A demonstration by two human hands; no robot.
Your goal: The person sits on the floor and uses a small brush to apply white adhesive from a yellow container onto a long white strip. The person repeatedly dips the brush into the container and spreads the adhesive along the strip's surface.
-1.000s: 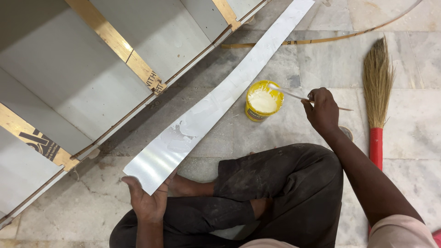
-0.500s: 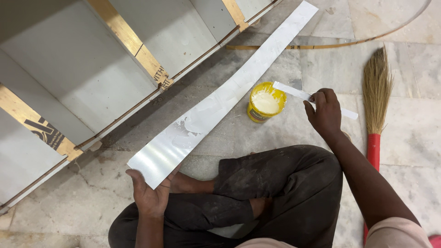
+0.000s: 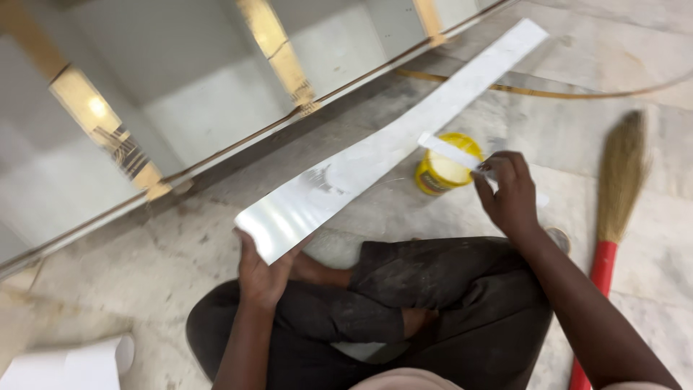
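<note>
I sit cross-legged on a marble floor. My left hand (image 3: 261, 274) grips the near end of a long white strip (image 3: 390, 144) that runs diagonally away to the upper right, its near end lifted off the floor. My right hand (image 3: 509, 191) holds a small flat white scraper (image 3: 451, 152) over a yellow tub (image 3: 442, 175) of white paste. A smear of white paste shows on the strip (image 3: 325, 180) near its middle.
A white cabinet with wooden dividers (image 3: 281, 54) lies on its side along the left and top. A broom with a red handle (image 3: 613, 209) lies at the right. A thin cable (image 3: 577, 92) crosses the floor at the top right. White rolled sheet (image 3: 68, 365) sits bottom left.
My left hand has taken the strip's near end and lifted it. My right hand has drawn the scraper out of the tub and holds it above the rim. The view has shifted left.
</note>
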